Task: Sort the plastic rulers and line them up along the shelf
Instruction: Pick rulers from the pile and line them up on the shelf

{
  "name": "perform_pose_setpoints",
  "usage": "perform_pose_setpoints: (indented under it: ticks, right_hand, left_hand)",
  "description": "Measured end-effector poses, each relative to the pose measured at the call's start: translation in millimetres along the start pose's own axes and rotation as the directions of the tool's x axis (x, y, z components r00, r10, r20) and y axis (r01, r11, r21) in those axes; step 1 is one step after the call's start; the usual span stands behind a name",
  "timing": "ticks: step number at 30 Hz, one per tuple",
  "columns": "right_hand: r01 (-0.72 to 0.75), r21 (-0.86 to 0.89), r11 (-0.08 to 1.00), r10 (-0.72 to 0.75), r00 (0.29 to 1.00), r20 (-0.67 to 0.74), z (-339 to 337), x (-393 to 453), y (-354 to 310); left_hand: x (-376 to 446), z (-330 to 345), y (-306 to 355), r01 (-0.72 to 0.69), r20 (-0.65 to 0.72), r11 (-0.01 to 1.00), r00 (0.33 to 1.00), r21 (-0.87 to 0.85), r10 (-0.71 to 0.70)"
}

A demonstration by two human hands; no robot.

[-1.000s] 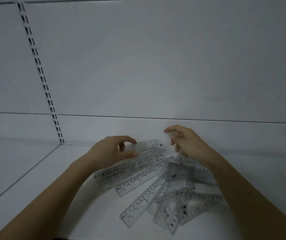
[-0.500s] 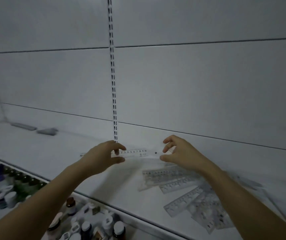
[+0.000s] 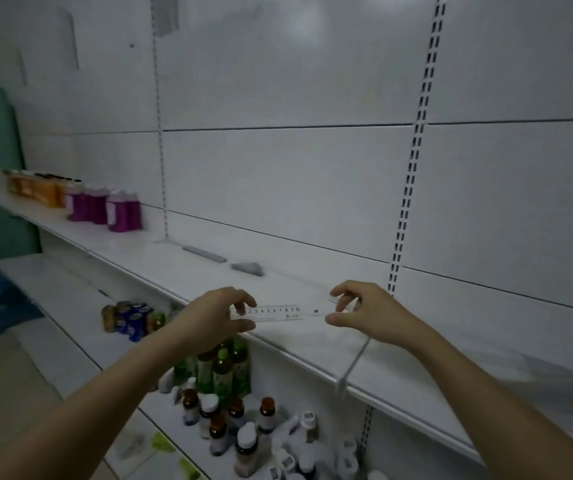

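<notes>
We face a long white shelf point(image 3: 313, 344) that runs from far left to near right, backed by white wall panels point(image 3: 278, 185). Purple bottles point(image 3: 118, 209) and orange ones point(image 3: 40, 190) stand at its far left end. Below it, a lower shelf carries green bottles point(image 3: 224, 368) and brown bottles point(image 3: 217, 427). Above the shelf's front part we hold one clear ruler point(image 3: 278, 312) level: our left hand point(image 3: 215, 318) pinches its left end, our right hand point(image 3: 364, 311) pinches its right end.
</notes>
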State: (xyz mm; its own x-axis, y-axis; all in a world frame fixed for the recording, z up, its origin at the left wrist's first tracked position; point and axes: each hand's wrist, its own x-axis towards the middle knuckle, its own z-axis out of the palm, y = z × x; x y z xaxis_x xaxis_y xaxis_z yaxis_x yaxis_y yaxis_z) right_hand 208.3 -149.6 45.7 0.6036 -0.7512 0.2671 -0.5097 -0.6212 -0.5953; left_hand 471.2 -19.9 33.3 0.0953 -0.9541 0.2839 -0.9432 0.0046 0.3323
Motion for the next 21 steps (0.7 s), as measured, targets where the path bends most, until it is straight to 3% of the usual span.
perform_pose_setpoints:
  ticks: [11,21]
  right_hand:
    - [0.088,0.028,0.996,-0.089,0.993,0.075,120,112,-133]
    - [0.112,0.053,0.992,-0.116,0.991,0.064,186,241,-149]
  left_hand:
    - [-31,-95,-167,0.083,-0.062,0.996,0.995,0.018,-0.082]
    - [36,-108,-283,0.122,-0.048,0.991,0.992,0.058,-0.120]
